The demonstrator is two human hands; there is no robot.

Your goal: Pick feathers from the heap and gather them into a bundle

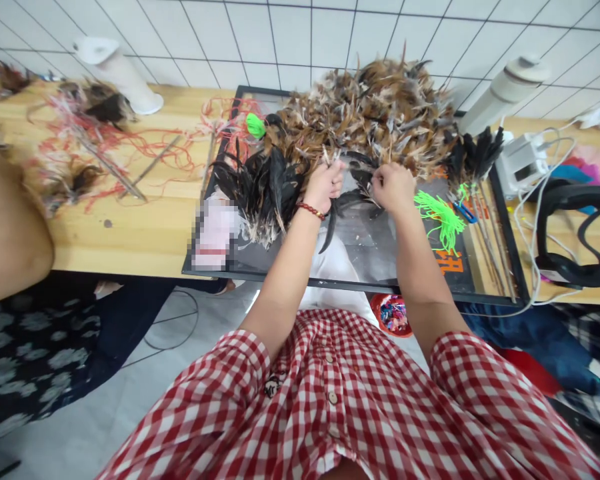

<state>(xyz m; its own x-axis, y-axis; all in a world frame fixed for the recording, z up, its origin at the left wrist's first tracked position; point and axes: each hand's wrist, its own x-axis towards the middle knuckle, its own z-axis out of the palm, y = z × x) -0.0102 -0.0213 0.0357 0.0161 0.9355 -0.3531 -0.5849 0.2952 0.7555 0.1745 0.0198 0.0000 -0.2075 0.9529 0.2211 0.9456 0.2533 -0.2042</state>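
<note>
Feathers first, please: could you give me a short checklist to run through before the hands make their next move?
1. Left hand grips feathers: ok, closed on a small bunch at the pile's edge.
2. Right hand on feathers: ok, fingers pinched on some; grip hidden.
3. Feather pile on the tray: ok.
4. Sorted black feathers apart from the brown pile: ok, left of the hands.
5. Green string in reach: ok, beside the right hand.
6. Stems aligned in the hands: cannot tell.

Left of the tray: tangled red string (130, 143) strewn over the pale wooden tabletop (130, 233).
Back wall: white plastic cylinder (117, 73) standing by it.
Right side: black padded headset (577, 233), white cables (530, 220).
Right of the feathers: neon green cord (440, 217).
</note>
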